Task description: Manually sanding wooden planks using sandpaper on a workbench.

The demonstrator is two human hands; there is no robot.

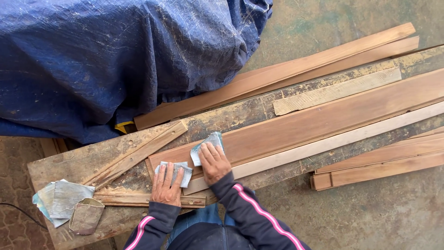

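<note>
Nearest, the left hand (167, 184) lies flat, fingers spread, pressing a folded sheet of sandpaper (175, 172) onto the near end of the long reddish plank (323, 121). Just to its right the right hand (213, 162) is also flat and open-palmed, pinning a second sandpaper sheet (208, 147) against the same plank — neither hand is clenched; both bear down rather than grip.

This looks like hand-sanding in progress at the plank's near left end (only that end is being worked). The next stroke would call for steady downward pressure and travel along the grain, towards the far right.

Left of the hands, spare worn sandpaper pieces (64, 203) sit on the scarred workbench (83, 162). A pale strip (351, 136) lies beside the plank; farther off, more boards (296, 69) and a blue tarpaulin (115, 55).
</note>
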